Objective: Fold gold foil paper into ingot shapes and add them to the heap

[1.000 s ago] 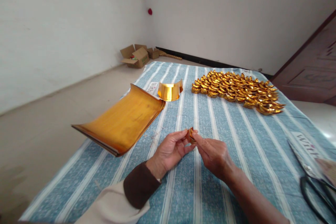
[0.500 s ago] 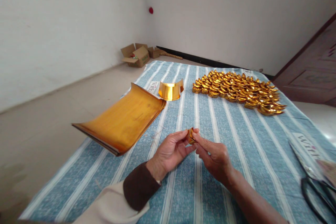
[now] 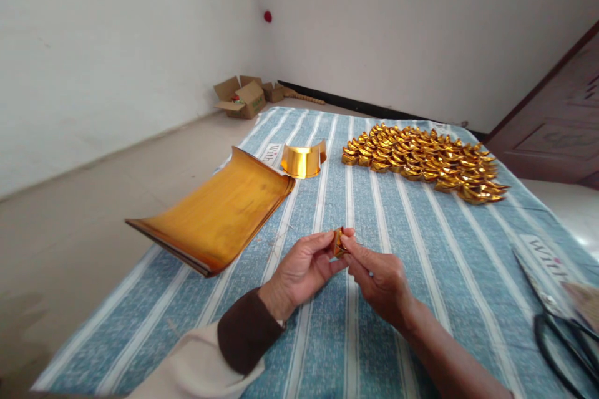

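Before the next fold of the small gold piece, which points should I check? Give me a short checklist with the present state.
1. Small gold piece pinched by both the left hand and the right hand: ok.
2. Fold lines on it sharp: cannot tell, too small.
3. Stack of gold sheets at the left, apart from the hands: ok.
4. Pile of finished gold pieces apart from the hands: ok.
5. Scissors lying away from the fingers: ok.

Gold foil sheets [image 3: 215, 215] and ingots [image 3: 423, 162] on blue-and-white striped cloth [image 3: 421, 262]
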The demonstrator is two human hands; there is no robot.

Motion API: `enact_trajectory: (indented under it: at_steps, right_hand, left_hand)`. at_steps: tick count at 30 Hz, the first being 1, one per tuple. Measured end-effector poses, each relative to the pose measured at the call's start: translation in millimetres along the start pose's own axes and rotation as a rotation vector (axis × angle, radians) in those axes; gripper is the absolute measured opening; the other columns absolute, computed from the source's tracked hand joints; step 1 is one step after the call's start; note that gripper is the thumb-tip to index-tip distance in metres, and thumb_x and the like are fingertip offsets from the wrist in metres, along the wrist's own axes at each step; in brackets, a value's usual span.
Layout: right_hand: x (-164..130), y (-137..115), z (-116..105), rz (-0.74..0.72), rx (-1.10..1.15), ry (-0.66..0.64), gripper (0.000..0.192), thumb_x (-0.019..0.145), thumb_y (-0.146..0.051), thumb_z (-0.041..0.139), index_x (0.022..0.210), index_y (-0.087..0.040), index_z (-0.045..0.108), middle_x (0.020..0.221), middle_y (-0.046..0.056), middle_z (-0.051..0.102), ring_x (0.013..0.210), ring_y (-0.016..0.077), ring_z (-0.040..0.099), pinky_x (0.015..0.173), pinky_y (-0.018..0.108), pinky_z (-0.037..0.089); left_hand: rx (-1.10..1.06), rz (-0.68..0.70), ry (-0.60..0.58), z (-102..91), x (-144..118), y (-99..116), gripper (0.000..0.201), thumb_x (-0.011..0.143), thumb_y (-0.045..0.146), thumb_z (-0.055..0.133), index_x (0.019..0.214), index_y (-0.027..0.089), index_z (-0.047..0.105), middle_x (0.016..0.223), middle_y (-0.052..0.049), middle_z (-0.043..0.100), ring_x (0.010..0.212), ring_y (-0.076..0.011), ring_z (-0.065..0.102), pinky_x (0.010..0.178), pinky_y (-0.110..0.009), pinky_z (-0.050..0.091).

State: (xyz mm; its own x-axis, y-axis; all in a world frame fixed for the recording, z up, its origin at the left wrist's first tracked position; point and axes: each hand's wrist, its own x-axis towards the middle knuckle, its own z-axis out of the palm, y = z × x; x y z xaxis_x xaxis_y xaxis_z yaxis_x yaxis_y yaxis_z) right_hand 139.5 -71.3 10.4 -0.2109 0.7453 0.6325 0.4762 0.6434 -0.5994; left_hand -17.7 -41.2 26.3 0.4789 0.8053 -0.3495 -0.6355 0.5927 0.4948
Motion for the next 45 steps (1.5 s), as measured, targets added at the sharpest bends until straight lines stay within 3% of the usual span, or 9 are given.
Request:
enact_trajectory:
  at_steps: [14,20,24,29,34,38,45]
  right_hand:
    - [0,-2,2,0.03,-0.061,0.083,0.026,0.095,-0.019,0.051,0.115,-0.02,0.067,0.091,0.006,0.077,0.072,0.0174,0.074,0.062,0.025,0.061]
    - [-2,5,0,0.004,-0.117,0.027,0.023,0.096,-0.019,0.049,0.108,-0.02,0.068,0.086,0.006,0.077,0.072,0.0175,0.073,0.061,0.026,0.059]
    - [-3,10,-2,-0.042,-0.191,0.001,0.024,0.096,-0.015,0.047,0.108,-0.018,0.068,0.08,0.005,0.075,0.068,0.0155,0.07,0.061,0.026,0.055]
    - [-2,11,-3,-0.134,-0.339,-0.088,0.026,0.097,-0.012,0.043,0.101,-0.017,0.068,0.061,0.0,0.064,0.051,0.0122,0.058,0.05,0.025,0.043]
    - [-4,14,-2,-0.156,-0.351,-0.133,0.028,0.097,-0.011,0.041,0.104,-0.016,0.067,0.062,0.0,0.063,0.053,0.0119,0.057,0.051,0.025,0.041]
    - [-7,18,-1,-0.161,-0.321,-0.177,0.028,0.098,-0.011,0.039,0.106,-0.015,0.066,0.065,0.0,0.064,0.054,0.0115,0.057,0.052,0.025,0.039]
    - [-5,18,-2,-0.178,-0.382,-0.233,0.034,0.1,-0.015,0.037,0.079,-0.017,0.064,0.054,-0.002,0.053,0.046,0.0106,0.046,0.049,0.029,0.028]
  left_hand:
    - [-0.046,-0.021,0.042,0.3,3,0,0.015,0.086,0.012,0.062,0.092,0.005,0.073,0.094,-0.012,0.074,0.083,-0.0171,0.068,0.082,-0.029,0.053]
    - [-0.026,-0.041,0.109,0.8,3,-1,0.012,0.087,0.013,0.061,0.088,0.008,0.072,0.092,-0.012,0.073,0.084,-0.0178,0.069,0.078,-0.029,0.055]
    - [0.221,0.029,0.183,4.2,0,0,0.014,0.085,0.024,0.068,0.088,0.012,0.072,0.091,-0.01,0.072,0.08,-0.0175,0.067,0.067,-0.026,0.054]
    - [0.743,0.404,0.361,11.0,-4,5,0.016,0.074,0.024,0.078,0.088,0.018,0.075,0.089,-0.004,0.072,0.081,-0.0164,0.064,0.066,-0.022,0.048]
    - [1.18,0.67,0.301,10.4,-5,9,0.007,0.074,0.017,0.073,0.071,0.021,0.078,0.081,-0.004,0.069,0.081,-0.0175,0.062,0.075,-0.023,0.046]
    - [1.273,0.642,0.312,6.0,-3,11,0.01,0.075,0.02,0.069,0.071,0.021,0.078,0.074,-0.003,0.069,0.075,-0.0182,0.063,0.072,-0.026,0.046]
    - [1.266,0.455,0.379,5.9,0,10,0.011,0.069,0.019,0.064,0.066,0.018,0.074,0.07,-0.002,0.072,0.068,-0.0166,0.064,0.067,-0.026,0.049]
